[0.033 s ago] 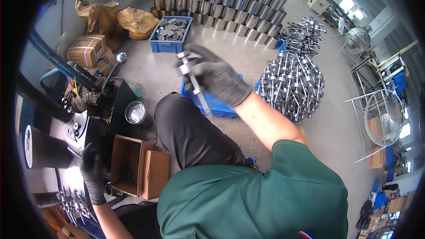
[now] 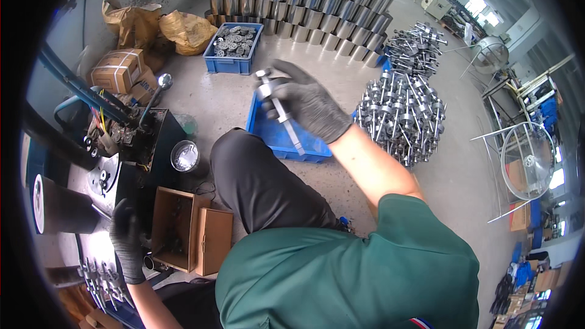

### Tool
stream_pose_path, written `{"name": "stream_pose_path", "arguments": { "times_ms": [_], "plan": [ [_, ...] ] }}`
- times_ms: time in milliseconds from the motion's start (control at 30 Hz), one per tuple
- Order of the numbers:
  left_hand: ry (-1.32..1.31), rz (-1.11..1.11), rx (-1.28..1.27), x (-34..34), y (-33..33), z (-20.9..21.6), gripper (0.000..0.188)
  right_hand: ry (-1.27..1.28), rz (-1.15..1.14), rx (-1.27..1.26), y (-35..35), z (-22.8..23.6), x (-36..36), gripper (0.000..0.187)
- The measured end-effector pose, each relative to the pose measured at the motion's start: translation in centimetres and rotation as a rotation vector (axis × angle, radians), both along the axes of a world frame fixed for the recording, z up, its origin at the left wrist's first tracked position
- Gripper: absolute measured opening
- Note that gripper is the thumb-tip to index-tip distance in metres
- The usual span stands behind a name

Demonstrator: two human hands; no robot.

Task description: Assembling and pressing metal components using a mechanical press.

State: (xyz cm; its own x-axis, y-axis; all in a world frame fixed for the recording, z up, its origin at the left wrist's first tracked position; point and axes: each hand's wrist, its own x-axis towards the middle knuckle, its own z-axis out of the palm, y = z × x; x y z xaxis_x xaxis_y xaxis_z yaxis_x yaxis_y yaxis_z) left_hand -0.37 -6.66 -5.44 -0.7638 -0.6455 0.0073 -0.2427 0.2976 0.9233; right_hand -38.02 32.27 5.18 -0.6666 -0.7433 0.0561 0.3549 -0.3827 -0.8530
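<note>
Gripped in my right hand [image 2: 308, 100], in a dark grey glove, is a metal shaft [image 2: 281, 111] with a thicker collar near its upper end. It slants down to the right over a blue plastic crate [image 2: 251, 113] on the floor. My left hand [image 2: 127, 240], gloved too, is at the machine table on the left, its fingers curled at the end of a thin rod [image 2: 101, 212]. This rod meets a big dark metal cylinder [image 2: 64, 204]. What those fingers hold is hidden.
Piled shafts [image 2: 399, 119] stand to the right. Behind are stacked metal tubes [image 2: 298, 9] and a blue crate of gear-like discs [image 2: 234, 42]. A lever machine [image 2: 152, 122], a metal tin [image 2: 185, 156] and an open cardboard box [image 2: 177, 228] lie left of my knee. More shafts [image 2: 103, 280] stand lower left.
My right hand has shifted slightly right and down with the shaft, uncovering more of the blue crate. My left hand stays by the rod.
</note>
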Motion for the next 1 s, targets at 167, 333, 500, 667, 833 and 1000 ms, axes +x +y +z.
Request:
{"name": "stream_pose_path", "arguments": {
  "times_ms": [167, 333, 500, 667, 833, 1000],
  "plan": [
    [-0.046, -0.06, -0.166, 0.0, 1.3, 0.8, 0.04, 0.243, -0.604, 0.477, 9.7, -1.5, -6.0, 0.052],
    [-0.133, -0.114, -0.157, -0.7, 3.7, 2.7, 0.039, 0.372, -0.858, 0.539, 25.3, -1.1, -15.1, 0.03],
    [-0.117, -0.155, -0.26, -1.0, 5.7, 4.5, 0.038, 0.658, -1.168, 1.365, 37.6, 2.1, -16.7, 0.046],
    [-0.083, -0.206, -0.304, -1.4, 5.7, 4.1, 0.037, 0.952, -0.25, 2.276, 47.9, 3.2, -17.9, 0.046],
    [-0.098, -0.179, -0.332, -1.0, 5.7, 4.9, 0.039, 0.584, -0.79, 2.192, 45.9, 1.5, -19.2, 0.05],
    [-0.112, -0.16, -0.398, -0.8, 5.3, 5.1, 0.038, 0.692, -0.946, 2.089, 47.2, -2.6, -22.5, 0.069]
  ]
}}
